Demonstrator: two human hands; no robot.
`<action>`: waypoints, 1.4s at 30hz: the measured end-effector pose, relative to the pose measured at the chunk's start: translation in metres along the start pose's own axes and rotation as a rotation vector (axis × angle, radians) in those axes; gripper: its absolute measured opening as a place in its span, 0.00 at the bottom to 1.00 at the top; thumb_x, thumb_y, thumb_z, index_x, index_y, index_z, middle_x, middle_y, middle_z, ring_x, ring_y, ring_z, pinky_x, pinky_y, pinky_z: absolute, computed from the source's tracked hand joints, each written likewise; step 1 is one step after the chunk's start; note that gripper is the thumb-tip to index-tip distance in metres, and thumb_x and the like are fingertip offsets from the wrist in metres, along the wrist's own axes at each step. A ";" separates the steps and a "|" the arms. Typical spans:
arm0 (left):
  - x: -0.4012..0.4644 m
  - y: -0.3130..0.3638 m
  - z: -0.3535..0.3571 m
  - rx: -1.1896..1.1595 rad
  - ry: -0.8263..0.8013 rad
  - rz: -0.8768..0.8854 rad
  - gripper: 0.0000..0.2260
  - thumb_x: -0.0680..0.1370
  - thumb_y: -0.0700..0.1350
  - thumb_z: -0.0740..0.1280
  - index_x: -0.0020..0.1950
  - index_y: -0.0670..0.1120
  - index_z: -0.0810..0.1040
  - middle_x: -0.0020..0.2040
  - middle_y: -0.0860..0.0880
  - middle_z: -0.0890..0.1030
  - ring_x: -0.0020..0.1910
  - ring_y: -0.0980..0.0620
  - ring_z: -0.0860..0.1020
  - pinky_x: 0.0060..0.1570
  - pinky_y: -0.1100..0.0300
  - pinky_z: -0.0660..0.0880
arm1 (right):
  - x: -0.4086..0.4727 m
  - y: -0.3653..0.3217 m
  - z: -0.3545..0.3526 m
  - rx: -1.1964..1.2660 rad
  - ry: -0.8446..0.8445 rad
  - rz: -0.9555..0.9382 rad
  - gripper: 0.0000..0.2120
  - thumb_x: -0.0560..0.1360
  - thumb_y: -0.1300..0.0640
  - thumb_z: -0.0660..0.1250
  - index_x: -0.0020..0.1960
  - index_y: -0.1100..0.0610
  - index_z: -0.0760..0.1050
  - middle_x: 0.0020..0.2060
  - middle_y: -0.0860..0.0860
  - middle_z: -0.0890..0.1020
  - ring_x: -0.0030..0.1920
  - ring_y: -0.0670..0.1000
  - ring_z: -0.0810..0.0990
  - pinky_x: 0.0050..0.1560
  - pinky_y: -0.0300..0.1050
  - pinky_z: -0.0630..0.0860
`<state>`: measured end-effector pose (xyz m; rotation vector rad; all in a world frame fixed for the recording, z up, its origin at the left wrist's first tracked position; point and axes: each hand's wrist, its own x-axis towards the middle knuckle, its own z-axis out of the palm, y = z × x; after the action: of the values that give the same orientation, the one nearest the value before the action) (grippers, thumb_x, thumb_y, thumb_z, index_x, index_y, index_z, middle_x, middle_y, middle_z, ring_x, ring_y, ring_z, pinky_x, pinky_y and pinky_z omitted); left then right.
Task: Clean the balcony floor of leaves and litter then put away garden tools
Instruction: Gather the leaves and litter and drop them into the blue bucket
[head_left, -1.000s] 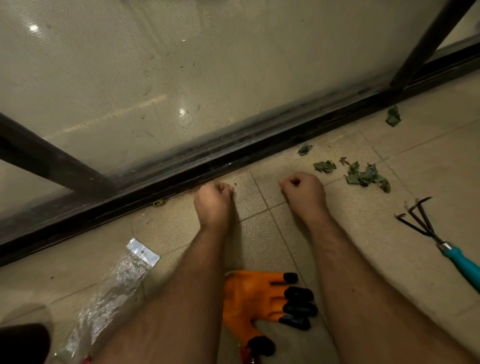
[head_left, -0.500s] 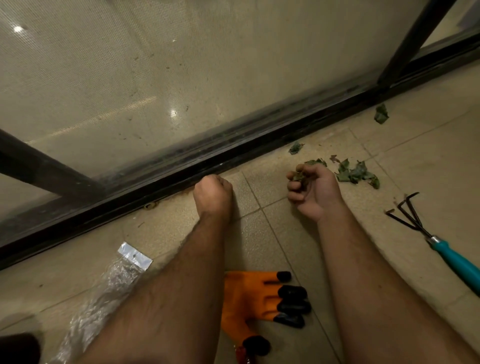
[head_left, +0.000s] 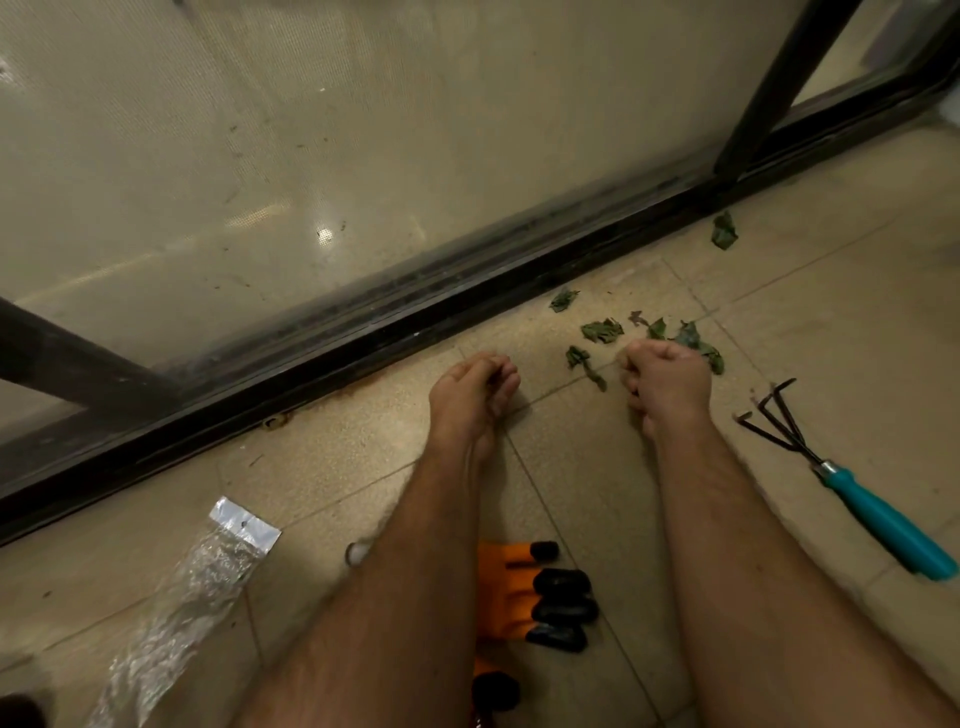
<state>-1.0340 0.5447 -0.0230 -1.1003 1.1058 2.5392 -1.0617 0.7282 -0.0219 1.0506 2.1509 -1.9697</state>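
Note:
Torn green leaves (head_left: 602, 330) lie scattered on the beige tiles beside the dark door track, with one more leaf (head_left: 723, 231) further right along the track. My right hand (head_left: 667, 382) is curled into a fist at the edge of the leaf pile, closed over leaf scraps. A loose strip of leaf (head_left: 586, 364) lies just left of it. My left hand (head_left: 475, 395) rests on the floor to the left, fingers curled, with nothing visible in it. A hand rake (head_left: 883, 525) with a teal handle and black tines lies right of my right arm.
An orange glove (head_left: 506, 597) with black claw tips lies between my forearms. A crumpled clear plastic wrapper (head_left: 192, 587) lies at the lower left. The dark sliding-door track (head_left: 415, 317) and a mesh screen close off the far side.
My right hand turned palm-up with leaf bits at its fingertips, then moved right and closed knuckles-up at the leaf pile. My left hand stayed in place, still curled.

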 end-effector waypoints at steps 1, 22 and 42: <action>0.002 -0.002 0.000 0.001 -0.019 -0.009 0.06 0.79 0.36 0.66 0.56 0.38 0.80 0.43 0.44 0.82 0.39 0.53 0.82 0.41 0.63 0.82 | 0.001 0.004 0.000 -0.053 0.029 -0.045 0.06 0.79 0.62 0.66 0.50 0.61 0.81 0.36 0.51 0.81 0.32 0.46 0.76 0.31 0.38 0.73; 0.048 -0.027 0.058 1.565 -0.271 0.675 0.12 0.81 0.50 0.66 0.60 0.45 0.80 0.55 0.48 0.80 0.53 0.53 0.76 0.56 0.56 0.75 | 0.018 0.010 -0.041 0.415 -0.121 0.203 0.06 0.79 0.66 0.59 0.46 0.58 0.70 0.38 0.55 0.77 0.26 0.45 0.66 0.20 0.36 0.57; 0.058 -0.031 0.084 0.812 -0.086 0.312 0.13 0.84 0.41 0.55 0.57 0.43 0.79 0.48 0.49 0.79 0.41 0.56 0.76 0.40 0.62 0.71 | 0.047 0.002 -0.055 -0.774 0.131 -0.148 0.11 0.80 0.56 0.66 0.62 0.55 0.73 0.55 0.53 0.81 0.51 0.53 0.77 0.49 0.45 0.73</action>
<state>-1.1102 0.6166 -0.0417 -0.6206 2.1265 1.9206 -1.0755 0.7981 -0.0347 0.8946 2.7425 -0.9215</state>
